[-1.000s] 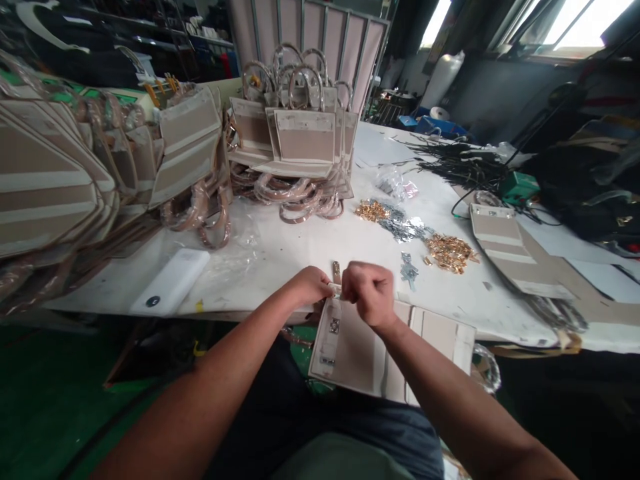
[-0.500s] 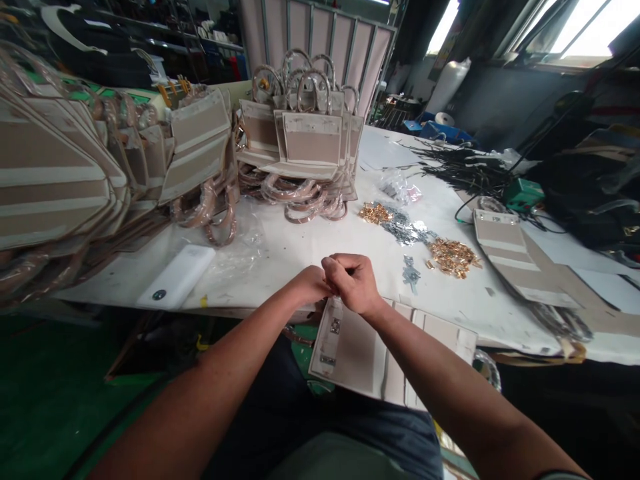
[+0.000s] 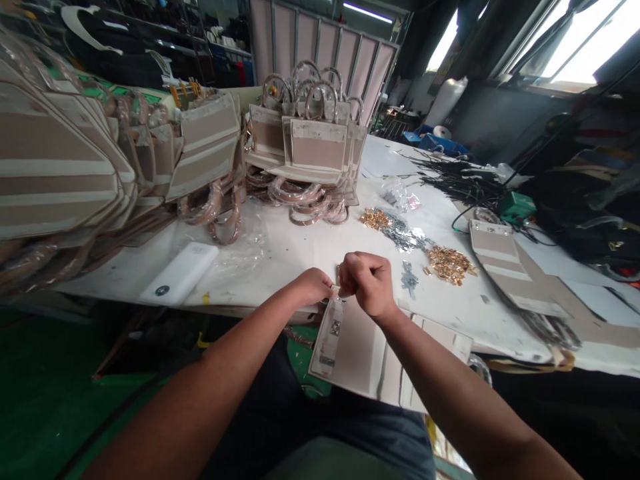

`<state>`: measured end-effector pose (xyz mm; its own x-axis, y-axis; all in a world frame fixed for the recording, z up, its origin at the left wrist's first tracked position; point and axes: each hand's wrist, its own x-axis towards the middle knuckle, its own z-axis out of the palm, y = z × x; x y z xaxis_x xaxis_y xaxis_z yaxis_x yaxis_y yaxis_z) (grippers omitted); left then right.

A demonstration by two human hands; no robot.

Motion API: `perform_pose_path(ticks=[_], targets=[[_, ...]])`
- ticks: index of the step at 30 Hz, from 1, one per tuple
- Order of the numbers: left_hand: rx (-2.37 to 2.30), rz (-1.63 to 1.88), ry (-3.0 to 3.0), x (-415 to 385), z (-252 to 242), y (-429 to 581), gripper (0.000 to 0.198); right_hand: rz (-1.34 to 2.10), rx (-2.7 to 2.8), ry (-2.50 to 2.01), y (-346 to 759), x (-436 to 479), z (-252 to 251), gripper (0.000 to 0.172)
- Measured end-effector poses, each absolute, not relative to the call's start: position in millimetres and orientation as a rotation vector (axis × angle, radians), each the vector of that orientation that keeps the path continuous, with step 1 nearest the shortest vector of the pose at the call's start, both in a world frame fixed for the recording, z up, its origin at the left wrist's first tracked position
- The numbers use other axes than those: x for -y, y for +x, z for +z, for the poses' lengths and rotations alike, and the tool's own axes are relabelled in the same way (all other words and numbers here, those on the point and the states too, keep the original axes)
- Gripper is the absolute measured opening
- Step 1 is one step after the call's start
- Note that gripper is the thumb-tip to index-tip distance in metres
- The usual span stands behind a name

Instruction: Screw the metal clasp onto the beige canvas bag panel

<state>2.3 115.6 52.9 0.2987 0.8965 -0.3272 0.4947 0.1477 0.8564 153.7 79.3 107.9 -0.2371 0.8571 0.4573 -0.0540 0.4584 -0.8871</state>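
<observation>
An unfinished beige handbag panel (image 3: 357,347) lies over the table's near edge and my lap, with small metal fittings (image 3: 335,327) along its left strip. My left hand (image 3: 316,287) pinches the panel's far left corner between thumb and fingers. Close beside it, my right hand (image 3: 369,283) is curled into a fist above the same corner; whatever it grips is hidden by the fingers. Beyond the right hand lie a few flat silver metal pieces (image 3: 410,277), a heap of gold metal pieces (image 3: 450,265) and a pile of silver plates (image 3: 406,235).
Stacked bag panels with plastic-wrapped handles (image 3: 317,150) stand at the back, and more panels (image 3: 50,160) fill the left. A white power bank (image 3: 183,273) lies front left. Another panel (image 3: 515,267) and a green device (image 3: 517,207) are at right, near black strips (image 3: 450,170).
My right hand has moved slightly right, apart from my left hand, uncovering the panel's corner. The left hand stays at that corner. The view has tilted slightly.
</observation>
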Motion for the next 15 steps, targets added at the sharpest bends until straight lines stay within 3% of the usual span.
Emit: perform_pose_path(ticks=[15], targets=[[-1.352, 0.486, 1.464, -116.5, 58.0, 4.1, 0.038, 0.946, 1.569, -0.737, 156.2, -78.7, 97.3, 0.065]])
